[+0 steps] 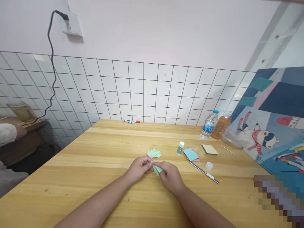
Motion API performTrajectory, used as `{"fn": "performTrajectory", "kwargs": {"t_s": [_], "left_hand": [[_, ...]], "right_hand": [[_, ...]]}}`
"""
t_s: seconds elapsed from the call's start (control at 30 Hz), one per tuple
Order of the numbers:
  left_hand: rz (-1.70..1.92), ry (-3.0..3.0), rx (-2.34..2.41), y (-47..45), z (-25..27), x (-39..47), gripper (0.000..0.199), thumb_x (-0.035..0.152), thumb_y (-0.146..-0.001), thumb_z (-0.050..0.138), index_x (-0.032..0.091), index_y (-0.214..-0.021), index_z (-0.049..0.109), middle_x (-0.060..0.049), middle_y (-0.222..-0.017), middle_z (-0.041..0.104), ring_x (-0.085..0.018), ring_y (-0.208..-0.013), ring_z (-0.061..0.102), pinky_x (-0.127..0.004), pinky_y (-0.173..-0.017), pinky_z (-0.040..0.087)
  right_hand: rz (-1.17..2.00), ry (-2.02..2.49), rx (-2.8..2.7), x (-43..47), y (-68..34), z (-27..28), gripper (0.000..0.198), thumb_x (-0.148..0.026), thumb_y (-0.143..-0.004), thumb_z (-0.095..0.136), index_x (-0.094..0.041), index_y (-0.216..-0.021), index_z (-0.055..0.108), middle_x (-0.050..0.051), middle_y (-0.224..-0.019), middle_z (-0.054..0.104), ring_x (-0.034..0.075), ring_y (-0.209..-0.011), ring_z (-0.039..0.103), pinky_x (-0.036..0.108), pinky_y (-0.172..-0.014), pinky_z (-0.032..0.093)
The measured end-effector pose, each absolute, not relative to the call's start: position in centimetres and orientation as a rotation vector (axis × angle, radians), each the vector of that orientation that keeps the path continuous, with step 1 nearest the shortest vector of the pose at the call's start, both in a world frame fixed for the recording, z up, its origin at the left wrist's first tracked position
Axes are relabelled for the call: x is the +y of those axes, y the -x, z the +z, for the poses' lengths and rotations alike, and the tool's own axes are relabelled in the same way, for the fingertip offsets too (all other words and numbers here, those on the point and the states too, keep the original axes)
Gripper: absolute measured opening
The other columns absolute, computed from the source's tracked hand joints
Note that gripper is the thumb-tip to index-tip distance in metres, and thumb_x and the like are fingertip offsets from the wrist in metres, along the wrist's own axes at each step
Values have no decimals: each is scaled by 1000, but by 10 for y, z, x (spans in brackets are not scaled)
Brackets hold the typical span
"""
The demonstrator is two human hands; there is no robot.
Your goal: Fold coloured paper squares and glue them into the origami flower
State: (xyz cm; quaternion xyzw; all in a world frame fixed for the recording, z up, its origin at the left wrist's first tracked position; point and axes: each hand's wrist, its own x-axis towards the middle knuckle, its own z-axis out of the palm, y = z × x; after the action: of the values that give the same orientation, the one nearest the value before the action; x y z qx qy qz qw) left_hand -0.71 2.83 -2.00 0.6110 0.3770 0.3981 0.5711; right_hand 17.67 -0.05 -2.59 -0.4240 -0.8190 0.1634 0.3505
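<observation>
Between my two hands is a folded piece of light green paper (156,170). My left hand (140,167) pinches its left end with thumb and fingers. On the other side, my right hand (171,176) is closed on the paper's right part and covers some of it. Just beyond my fingertips lies a pointed, fan-like green paper piece (154,153), with a bit of pink paper (150,155) at its lower left. A glue stick (180,148) with a white cap stands upright to the right of it.
Blue paper squares (191,154), a pen (206,173), a round clear lid (209,165), a paper stack (209,149) and a thin stick (228,149) lie on the right. Behind them stand a water bottle (209,125) and an orange drink bottle (220,126). A marker (132,121) lies along the back edge.
</observation>
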Motion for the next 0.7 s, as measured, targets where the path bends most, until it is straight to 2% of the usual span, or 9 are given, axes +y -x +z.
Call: {"fn": "performTrajectory", "kwargs": {"t_s": [0.07,0.13,0.37,0.53,0.7], "left_hand": [[951,-1424,896,7,-19,29,38,51,-69,65,14,-71,60,-1,-62,62,-11,-54,53,-24,-56,42],[957,-1420,905,6,-19,29,38,51,-66,68,14,-70,60,-1,-61,62,-11,-54,54,-24,-57,42],[993,-1437,900,5,-23,30,34,46,-64,70,14,-68,59,-1,-59,63,-12,-53,55,-25,-57,44],[1029,-1496,898,5,-28,30,30,43,-67,67,15,-67,58,0,-58,61,-12,-53,54,-25,-57,43],[1063,-1538,895,7,-31,33,31,45,-70,62,16,-66,56,3,-54,55,-10,-49,49,-23,-52,40]], "right_hand": [[339,1155,-2087,-1,-177,-27,37,-9,-79,42,-23,-107,61,3,-103,67,17,-95,59,29,-85,45],[236,1209,-2154,-2,-176,-26,30,-11,-82,42,-23,-100,62,3,-98,67,16,-92,60,27,-82,44],[113,1293,-2189,-10,-172,-21,22,-14,-80,47,-21,-97,59,5,-91,65,19,-86,58,27,-75,41],[45,1333,-2179,-11,-169,-19,12,-17,-82,48,-20,-86,59,5,-80,63,18,-78,56,26,-69,40],[22,1248,-2232,-14,-169,-18,16,-18,-86,46,-22,-88,61,3,-90,64,15,-84,57,24,-74,41]]}}
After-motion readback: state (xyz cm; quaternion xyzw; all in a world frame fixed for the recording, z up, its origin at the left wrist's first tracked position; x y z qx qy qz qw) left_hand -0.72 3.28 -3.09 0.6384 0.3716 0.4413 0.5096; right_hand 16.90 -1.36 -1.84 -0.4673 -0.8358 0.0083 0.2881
